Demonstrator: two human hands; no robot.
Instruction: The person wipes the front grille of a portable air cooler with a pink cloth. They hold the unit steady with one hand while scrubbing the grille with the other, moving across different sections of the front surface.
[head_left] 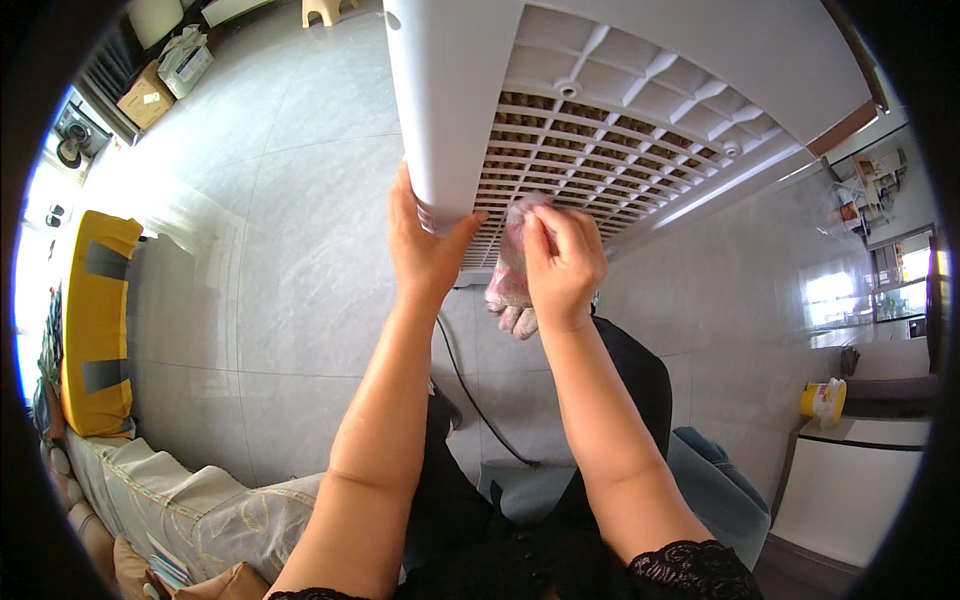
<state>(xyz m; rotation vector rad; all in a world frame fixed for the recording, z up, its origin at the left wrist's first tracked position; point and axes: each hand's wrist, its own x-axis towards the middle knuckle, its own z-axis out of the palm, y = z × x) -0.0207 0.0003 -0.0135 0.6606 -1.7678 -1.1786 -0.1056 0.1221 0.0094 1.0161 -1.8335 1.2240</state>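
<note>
A tall white appliance with a grid-like grille stands before me; brownish ribbed material shows through the grille's openings. My left hand grips its left edge, thumb on the grille side and fingers round the outer side. My right hand pinches a pink and grey knitted glove against the lower part of the grille. The glove's fingers dangle below. What lies under the bunched part of the glove is hidden.
A black cord runs across the grey tiled floor near my legs. A yellow and grey bench-like piece stands at left, by a covered sofa. A cardboard box sits far left. At right is a white cabinet with a yellow tub.
</note>
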